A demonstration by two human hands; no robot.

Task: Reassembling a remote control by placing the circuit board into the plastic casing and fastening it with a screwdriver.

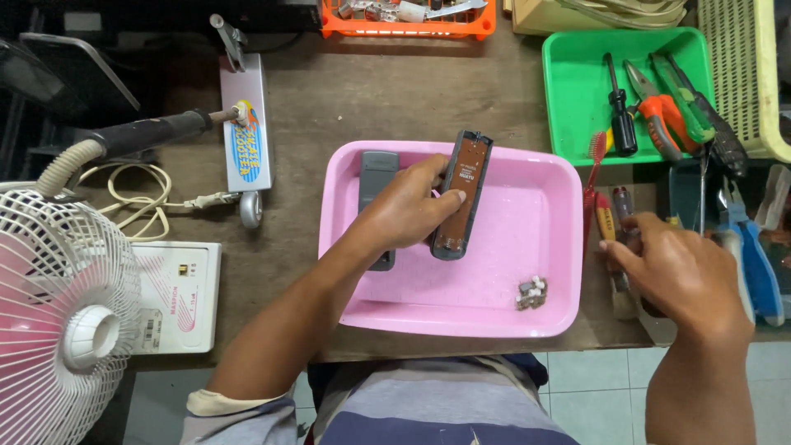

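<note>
Over the wooden tabletop (395,99), my left hand (404,210) grips the opened remote (461,194) above the pink tray (544,313) so loose parts stay contained, while my right hand (680,276) curls half-closed among tools beside it.

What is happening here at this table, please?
A person sits at a wooden workbench. The left hand holds an opened remote control with its brown circuit board showing, above a pink tray. A grey cover piece lies in the tray beside that hand, and some small parts lie in the tray's near right corner. The right hand reaches among the tools right of the tray; what its fingers grip cannot be told. A green tray holds pliers and a screwdriver.
</note>
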